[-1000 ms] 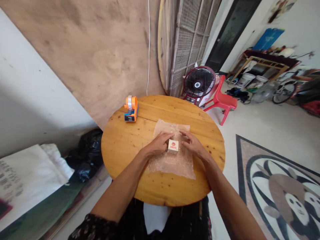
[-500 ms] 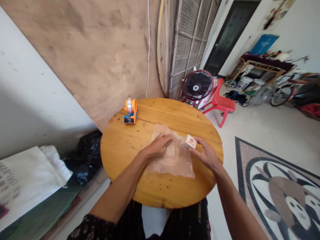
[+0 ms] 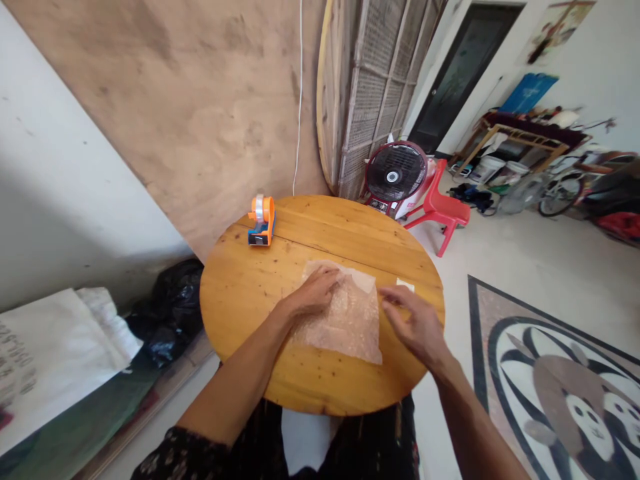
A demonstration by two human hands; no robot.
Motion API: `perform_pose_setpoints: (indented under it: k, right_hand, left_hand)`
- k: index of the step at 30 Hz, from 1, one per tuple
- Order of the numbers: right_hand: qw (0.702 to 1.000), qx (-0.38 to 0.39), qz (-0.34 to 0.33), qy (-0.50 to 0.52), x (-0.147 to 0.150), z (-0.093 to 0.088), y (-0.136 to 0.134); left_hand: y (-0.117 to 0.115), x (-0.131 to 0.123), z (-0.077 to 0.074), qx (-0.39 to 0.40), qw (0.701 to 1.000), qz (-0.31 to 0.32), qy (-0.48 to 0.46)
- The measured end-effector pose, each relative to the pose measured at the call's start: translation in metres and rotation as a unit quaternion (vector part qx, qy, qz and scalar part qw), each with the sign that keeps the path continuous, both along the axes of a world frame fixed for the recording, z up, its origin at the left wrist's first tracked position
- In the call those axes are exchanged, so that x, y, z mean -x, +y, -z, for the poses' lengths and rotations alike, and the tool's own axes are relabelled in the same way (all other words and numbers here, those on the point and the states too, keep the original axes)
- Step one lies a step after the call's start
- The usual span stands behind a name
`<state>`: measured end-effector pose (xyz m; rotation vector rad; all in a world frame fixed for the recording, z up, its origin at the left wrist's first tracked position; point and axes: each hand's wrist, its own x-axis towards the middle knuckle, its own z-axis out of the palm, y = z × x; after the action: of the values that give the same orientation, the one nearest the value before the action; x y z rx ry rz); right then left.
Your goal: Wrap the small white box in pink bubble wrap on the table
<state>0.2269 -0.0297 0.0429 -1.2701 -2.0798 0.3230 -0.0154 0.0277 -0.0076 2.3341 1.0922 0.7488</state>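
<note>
A sheet of bubble wrap [image 3: 350, 327] lies flat on the round wooden table [image 3: 320, 393], its far right corner folded or curled over. My left hand [image 3: 319, 291] rests on the sheet's left part with fingers stretched out, pressing on it. Just past the sheet's right edge, my right hand [image 3: 414, 319] hovers with thumb and fingers apart, holding nothing. Behind its knuckles a small white box [image 3: 405, 285] stands on the table, mostly hidden by that hand.
An orange and blue tape dispenser [image 3: 262, 221] stands at the table's far left. Beyond the table are a fan [image 3: 395, 172] and a red plastic chair [image 3: 445, 205]. Black plastic bags [image 3: 173, 313] lie left of the table, against the wall.
My right hand has let go of the small white box, which now sits farther right on the table. The bubble wrap's right side has shifted and lies flatter. My left hand has stayed put.
</note>
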Motion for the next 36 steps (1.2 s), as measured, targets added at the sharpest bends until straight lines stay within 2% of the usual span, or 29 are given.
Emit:
perform_pose_setpoints:
  k: [2,3,5,10,14,17,22,26,30,36]
  right_hand:
    - [0.993,0.022,-0.112,-0.018,0.028,0.000,-0.009]
    - [0.988,0.035,-0.146,-0.045,0.039,0.004,-0.010]
    - [0.981,0.040,-0.158,-0.103,0.055,0.014,-0.004]
    - [0.976,0.035,-0.091,-0.195,0.068,0.041,0.036]
    - [0.973,0.021,-0.026,-0.228,0.066,0.053,0.065]
    - [0.973,0.017,0.010,-0.229,0.063,0.059,0.076]
    - [0.971,0.025,0.032,-0.236,0.059,0.063,0.078]
    - [0.968,0.017,0.058,-0.245,0.061,0.062,0.074]
    - [0.967,0.004,0.063,-0.247,0.062,0.062,0.073]
    - [0.966,-0.002,0.070,-0.251,0.061,0.064,0.075]
  left_hand:
    - [0.001,0.000,0.003,-0.001,1.000,0.001,0.000]
    - [0.001,0.000,0.005,-0.002,1.000,0.002,0.001]
    - [0.002,0.000,0.009,-0.006,1.000,0.000,0.002]
    - [0.004,0.001,0.013,-0.021,1.000,0.006,-0.017]
    - [0.002,0.001,0.010,-0.017,1.000,0.005,-0.017]
    - [0.002,0.001,0.007,-0.014,1.000,0.004,0.005]
    - [0.002,0.000,0.007,-0.035,0.998,0.004,0.045]
    - [0.003,0.003,0.008,-0.044,0.995,-0.056,0.073]
    - [0.004,0.009,0.005,-0.020,0.986,-0.129,0.107]
    - [0.005,0.010,0.004,-0.001,0.977,-0.158,0.142]
